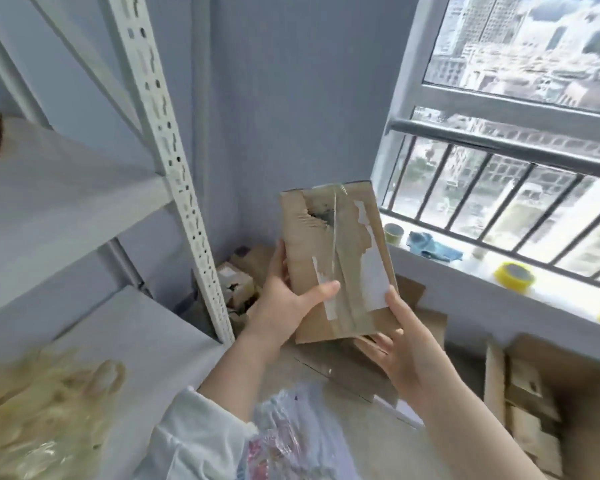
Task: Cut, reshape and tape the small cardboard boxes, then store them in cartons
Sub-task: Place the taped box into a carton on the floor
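Note:
A small brown cardboard box (336, 251) with torn label scraps and clear tape down its face is held upright in mid-air near the room's corner. My left hand (288, 299) grips its lower left edge, thumb lying across the front. My right hand (402, 341) holds its lower right corner from beneath, fingers behind the box. Below the box lies a flattened piece of cardboard (347, 368). An open carton (548, 403) with several small boxes inside stands at the lower right.
A white metal shelf rack (174, 161) fills the left side. More small boxes (236, 282) pile up in the corner behind it. Yellow tape rolls (513, 275) and a blue cloth (430, 247) lie on the windowsill. Crumpled plastic wrap (42, 417) sits at the lower left.

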Demonstrator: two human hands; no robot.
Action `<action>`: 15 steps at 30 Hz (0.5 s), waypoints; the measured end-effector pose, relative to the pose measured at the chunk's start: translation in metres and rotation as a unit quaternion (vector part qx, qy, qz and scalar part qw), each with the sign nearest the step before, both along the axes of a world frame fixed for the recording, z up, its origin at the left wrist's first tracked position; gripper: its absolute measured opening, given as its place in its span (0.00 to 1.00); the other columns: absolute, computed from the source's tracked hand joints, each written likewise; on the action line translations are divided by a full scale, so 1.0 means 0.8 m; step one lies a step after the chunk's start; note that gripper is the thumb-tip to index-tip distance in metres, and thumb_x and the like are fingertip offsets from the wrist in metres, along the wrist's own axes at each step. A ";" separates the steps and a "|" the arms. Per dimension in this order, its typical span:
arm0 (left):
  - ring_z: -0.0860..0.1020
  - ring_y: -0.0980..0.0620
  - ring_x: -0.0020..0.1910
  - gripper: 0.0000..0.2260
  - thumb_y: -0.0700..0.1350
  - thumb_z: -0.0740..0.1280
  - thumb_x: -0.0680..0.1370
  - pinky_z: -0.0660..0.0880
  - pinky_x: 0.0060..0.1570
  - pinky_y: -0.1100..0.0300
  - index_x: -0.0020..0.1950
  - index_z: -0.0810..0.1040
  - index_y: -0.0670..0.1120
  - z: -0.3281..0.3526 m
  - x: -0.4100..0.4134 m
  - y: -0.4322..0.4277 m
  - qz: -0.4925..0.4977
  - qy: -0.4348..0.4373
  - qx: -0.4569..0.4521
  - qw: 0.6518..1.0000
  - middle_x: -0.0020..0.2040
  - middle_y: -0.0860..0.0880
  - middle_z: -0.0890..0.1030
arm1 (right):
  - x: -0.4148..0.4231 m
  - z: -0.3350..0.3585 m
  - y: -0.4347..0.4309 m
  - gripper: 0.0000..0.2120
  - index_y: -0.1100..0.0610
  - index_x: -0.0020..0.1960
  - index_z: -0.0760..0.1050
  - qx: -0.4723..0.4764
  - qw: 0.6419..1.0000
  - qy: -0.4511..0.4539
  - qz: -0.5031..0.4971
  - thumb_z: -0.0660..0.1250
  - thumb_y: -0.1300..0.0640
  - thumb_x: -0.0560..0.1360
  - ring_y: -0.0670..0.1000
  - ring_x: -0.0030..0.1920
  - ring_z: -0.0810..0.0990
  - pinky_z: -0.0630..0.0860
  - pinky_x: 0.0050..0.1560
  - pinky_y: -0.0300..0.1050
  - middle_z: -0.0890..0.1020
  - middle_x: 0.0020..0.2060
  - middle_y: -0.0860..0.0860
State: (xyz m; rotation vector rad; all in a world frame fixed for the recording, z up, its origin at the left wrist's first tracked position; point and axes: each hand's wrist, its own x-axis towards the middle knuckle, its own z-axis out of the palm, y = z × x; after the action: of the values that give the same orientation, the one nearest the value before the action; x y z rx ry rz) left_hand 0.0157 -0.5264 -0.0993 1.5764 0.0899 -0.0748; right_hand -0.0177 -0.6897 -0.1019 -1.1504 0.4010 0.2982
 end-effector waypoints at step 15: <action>0.68 0.56 0.66 0.33 0.49 0.71 0.73 0.66 0.66 0.59 0.74 0.60 0.49 -0.204 0.205 -0.180 -0.206 0.196 0.034 0.958 0.70 0.51 0.68 | 0.160 -0.166 -0.164 0.08 0.54 0.50 0.74 0.015 0.957 0.207 -0.204 0.67 0.51 0.74 0.52 0.44 0.80 0.76 0.36 0.44 0.81 0.46 0.55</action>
State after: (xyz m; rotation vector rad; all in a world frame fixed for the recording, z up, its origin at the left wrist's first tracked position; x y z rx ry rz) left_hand 0.1794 -0.6707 -0.2627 1.6111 0.0727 -0.7203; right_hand 0.1103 -0.8206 -0.2345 -0.9429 0.9866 0.1790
